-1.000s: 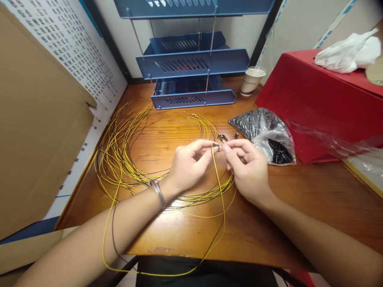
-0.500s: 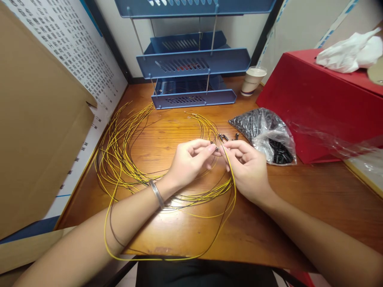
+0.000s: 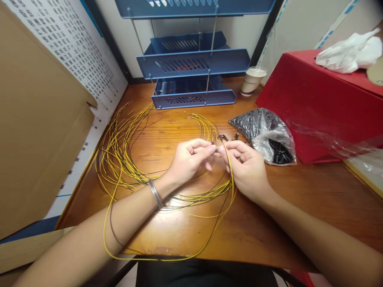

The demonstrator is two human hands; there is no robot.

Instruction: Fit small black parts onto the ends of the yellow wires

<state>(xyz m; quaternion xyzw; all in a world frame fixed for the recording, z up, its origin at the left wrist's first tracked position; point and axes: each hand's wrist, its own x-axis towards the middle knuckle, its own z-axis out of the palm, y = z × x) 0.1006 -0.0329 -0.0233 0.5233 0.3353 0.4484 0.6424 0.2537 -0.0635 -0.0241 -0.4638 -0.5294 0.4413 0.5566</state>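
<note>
My left hand (image 3: pixel 194 157) pinches a small black connector (image 3: pixel 216 150) between thumb and fingers; most of it is hidden. Right beside it, my right hand (image 3: pixel 245 165) is closed on a yellow wire (image 3: pixel 230 169), thumb and forefinger meeting the left fingertips at the connector. From there the wire drops in a wide loop past the table's front edge and over my left forearm. Bundled yellow and black wires (image 3: pixel 119 167) lie coiled on the table, passing under my left wrist. A few loose black connectors (image 3: pixel 237 136) sit just beyond my right fingers.
A clear plastic bag (image 3: pixel 266 135) full of small black parts lies to the right, against a red box (image 3: pixel 323 99). Blue stacked trays (image 3: pixel 194 99) and a paper cup (image 3: pixel 253 81) stand at the back. Cardboard (image 3: pixel 38 115) rises on the left over the wooden table (image 3: pixel 269 235).
Both hands stay nearly in place, fingertips together. The right thumb and fingers have shifted very slightly left, and the hanging wire loop has moved a little.
</note>
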